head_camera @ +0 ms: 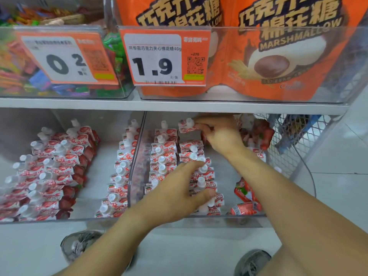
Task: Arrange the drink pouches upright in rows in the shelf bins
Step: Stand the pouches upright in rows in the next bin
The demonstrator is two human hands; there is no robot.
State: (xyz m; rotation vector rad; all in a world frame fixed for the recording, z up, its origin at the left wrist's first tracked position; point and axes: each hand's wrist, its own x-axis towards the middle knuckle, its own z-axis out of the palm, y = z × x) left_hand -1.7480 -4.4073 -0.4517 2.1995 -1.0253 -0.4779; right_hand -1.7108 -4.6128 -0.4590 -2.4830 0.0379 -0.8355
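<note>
Red-and-white drink pouches with white caps fill two clear bins on the lower shelf. In the right bin [199,217], two rows of pouches [164,154] stand upright. My right hand [221,134] pinches one pouch [186,125] at the back of the second row. My left hand [179,192] rests on the front pouches of that row [203,184], thumb and fingers spread around them. Loose pouches [246,198] lie flat at the bin's right side. The left bin [83,217] holds rows of pouches [49,168], some leaning.
A clear divider [137,162] separates the two bins. The shelf board [79,103] above carries a candy bin [111,56] and orange marshmallow bags [278,46] with price tags. A wire mesh panel [294,148] closes the right side. My shoes [79,246] stand on the grey floor.
</note>
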